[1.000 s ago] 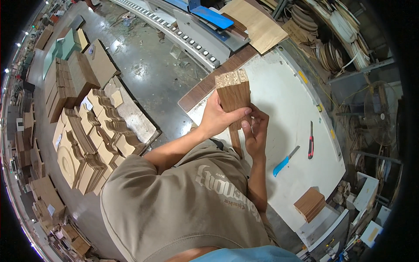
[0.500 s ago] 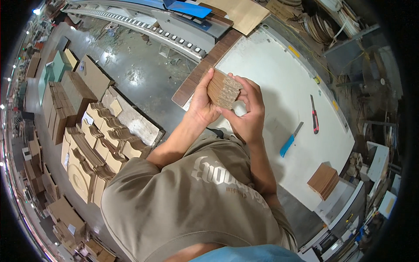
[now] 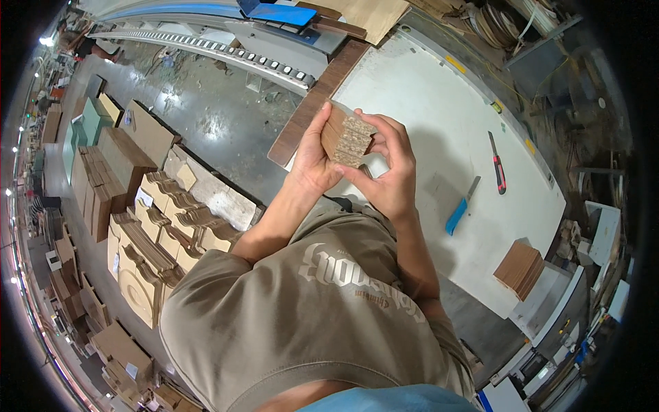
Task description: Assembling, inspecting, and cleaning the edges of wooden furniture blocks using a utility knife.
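While both hands are up over the white desk, here's the head view:
left hand: left hand cups the left side of a small stack of chipboard pieces, fingers clamped round it
right hand: right hand grips the same stack from the right, fingers curled shut on it
stack: held between both palms, above the desk's near-left corner
desk stuff: blue-handled scraper and red utility knife to the right, brown block at the near-right edge
floor: piles of wood parts on the left
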`<act>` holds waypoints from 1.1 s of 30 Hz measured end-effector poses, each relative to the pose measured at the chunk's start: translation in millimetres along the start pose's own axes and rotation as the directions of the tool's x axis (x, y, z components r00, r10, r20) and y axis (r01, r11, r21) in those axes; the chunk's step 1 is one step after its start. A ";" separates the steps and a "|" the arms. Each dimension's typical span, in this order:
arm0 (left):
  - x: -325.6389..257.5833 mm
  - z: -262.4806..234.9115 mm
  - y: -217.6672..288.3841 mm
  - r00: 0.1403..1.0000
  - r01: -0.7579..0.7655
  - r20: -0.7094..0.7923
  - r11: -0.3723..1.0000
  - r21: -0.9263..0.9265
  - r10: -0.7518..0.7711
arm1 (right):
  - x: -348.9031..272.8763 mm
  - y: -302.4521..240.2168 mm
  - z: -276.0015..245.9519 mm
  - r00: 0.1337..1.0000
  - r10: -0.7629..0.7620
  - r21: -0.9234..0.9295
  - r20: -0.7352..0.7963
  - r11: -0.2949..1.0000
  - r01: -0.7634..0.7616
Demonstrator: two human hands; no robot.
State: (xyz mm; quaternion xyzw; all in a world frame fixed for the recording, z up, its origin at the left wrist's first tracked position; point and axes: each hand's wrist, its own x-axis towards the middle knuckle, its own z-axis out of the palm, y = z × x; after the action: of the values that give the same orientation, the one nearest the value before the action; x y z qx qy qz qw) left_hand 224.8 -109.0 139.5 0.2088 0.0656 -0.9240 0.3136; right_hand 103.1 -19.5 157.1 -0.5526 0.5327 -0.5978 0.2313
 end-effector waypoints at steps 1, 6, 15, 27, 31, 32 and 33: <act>1.7 -1.2 -1.7 0.999 -0.029 -0.032 0.999 0.038 0.030 | -1.2 -2.7 -3.2 1.000 0.001 -0.003 -0.012 1.000 -0.001; 20.4 -19.2 -31.7 0.952 -0.215 -0.120 0.894 0.393 0.282 | -28.0 3.6 -24.9 0.997 -0.066 -0.517 -0.047 0.856 0.032; 33.4 -18.6 -96.6 0.976 0.196 -0.059 0.741 0.642 -0.208 | -140.7 89.1 -85.5 0.559 0.651 0.547 -0.515 0.751 -0.370; 48.8 -27.8 -136.2 0.911 0.204 -0.103 0.217 0.955 -0.400 | -367.3 179.0 -355.1 -0.269 0.647 0.633 -0.713 0.759 0.149; 48.2 -38.5 -126.0 0.926 0.241 -0.159 0.211 0.947 -0.343 | -388.4 189.1 -386.0 -0.385 0.661 0.637 -0.644 0.742 0.209; 49.6 -41.3 -122.4 0.931 0.235 -0.156 0.217 0.947 -0.329 | -389.3 191.1 -389.5 -0.372 0.669 0.646 -0.643 0.735 0.206; 50.0 -44.8 -118.1 0.941 0.239 -0.166 0.231 0.943 -0.295 | -388.1 193.4 -391.5 -0.431 0.653 0.635 -0.623 0.744 0.207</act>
State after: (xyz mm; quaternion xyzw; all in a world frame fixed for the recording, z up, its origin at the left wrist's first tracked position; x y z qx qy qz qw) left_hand 132.8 -31.5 76.5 0.3179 -0.4711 -0.8221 -0.0343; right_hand -202.8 402.8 -106.5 0.4184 0.4086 -0.8104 -0.0347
